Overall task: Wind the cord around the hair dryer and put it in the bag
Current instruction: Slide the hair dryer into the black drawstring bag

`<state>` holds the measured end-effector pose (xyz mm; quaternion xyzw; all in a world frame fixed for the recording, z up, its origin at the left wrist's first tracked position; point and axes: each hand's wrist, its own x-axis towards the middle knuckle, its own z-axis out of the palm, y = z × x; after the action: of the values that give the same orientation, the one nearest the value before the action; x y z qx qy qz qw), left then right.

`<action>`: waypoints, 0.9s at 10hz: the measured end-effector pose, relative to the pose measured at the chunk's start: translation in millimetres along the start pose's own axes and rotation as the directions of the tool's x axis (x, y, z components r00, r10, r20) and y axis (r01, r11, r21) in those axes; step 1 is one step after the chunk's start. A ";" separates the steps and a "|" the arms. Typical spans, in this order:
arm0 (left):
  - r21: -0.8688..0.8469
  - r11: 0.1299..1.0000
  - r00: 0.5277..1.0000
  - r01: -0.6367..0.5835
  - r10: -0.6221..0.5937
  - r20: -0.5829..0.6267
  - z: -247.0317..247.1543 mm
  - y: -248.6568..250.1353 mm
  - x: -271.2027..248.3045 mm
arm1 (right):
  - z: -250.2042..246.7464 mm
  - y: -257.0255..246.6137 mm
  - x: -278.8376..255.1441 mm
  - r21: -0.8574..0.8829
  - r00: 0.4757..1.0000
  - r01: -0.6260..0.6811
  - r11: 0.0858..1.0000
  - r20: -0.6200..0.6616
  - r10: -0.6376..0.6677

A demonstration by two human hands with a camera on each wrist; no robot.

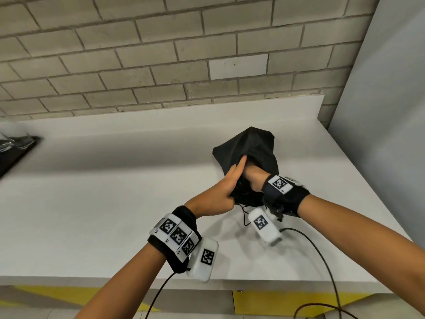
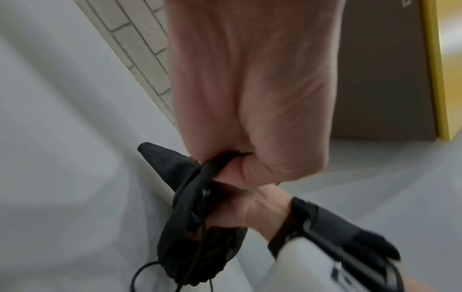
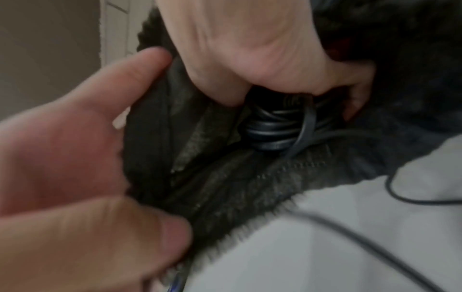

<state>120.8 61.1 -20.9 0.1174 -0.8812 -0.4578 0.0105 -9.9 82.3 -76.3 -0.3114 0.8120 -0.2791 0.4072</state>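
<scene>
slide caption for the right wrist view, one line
Right hand grips a coiled cable inside a pouch whose rim the left hand holds, over the table.

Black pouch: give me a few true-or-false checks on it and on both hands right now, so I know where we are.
1. The left hand grips the rim of the black pouch. True.
2. The right hand hangs free, away from the pouch. False: it is pushed into the pouch's mouth.
3. A coiled black cable shows inside the pouch, between the right hand's fingers. True.
4. The pouch lies closed and untouched. False: both hands are on it and its mouth is held open.
</scene>
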 end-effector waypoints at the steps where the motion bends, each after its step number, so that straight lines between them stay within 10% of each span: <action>1: -0.001 1.000 1.000 -0.003 0.003 -0.013 3.0 -11.1 -3.2 | 13.6 -9.3 6.2 -0.386 0.990 -0.059 0.921 -0.143 0.004; 2: 0.041 0.999 0.999 0.035 -0.035 -0.003 4.0 -25.0 -9.3 | -7.9 -9.7 8.0 0.849 0.990 -0.136 0.510 0.099 0.101; 3: 0.139 0.987 0.995 0.076 -0.085 0.059 8.4 -34.9 -18.1 | -22.9 10.3 -5.1 0.724 0.993 0.084 0.685 -0.006 -0.116; 4: 0.216 0.976 0.991 0.039 -0.066 0.118 11.5 -46.7 -24.7 | -24.8 30.7 -15.5 0.132 0.982 0.189 0.973 -0.035 -0.186; 5: 0.233 0.972 0.983 0.016 -0.058 0.173 16.1 -51.0 -28.6 | -38.4 48.8 -47.1 -0.228 0.960 0.268 0.936 -0.019 -0.279; 9: 0.315 0.949 0.897 -0.032 -0.111 0.427 46.0 -43.4 -63.5 | -119.4 103.3 -126.0 -0.562 0.879 0.421 0.712 0.448 -0.167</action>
<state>185.3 87.8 -77.1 0.0292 -0.9195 -0.3264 -0.2169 -78.6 265.7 -26.7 -0.6054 0.7057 0.0175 0.3677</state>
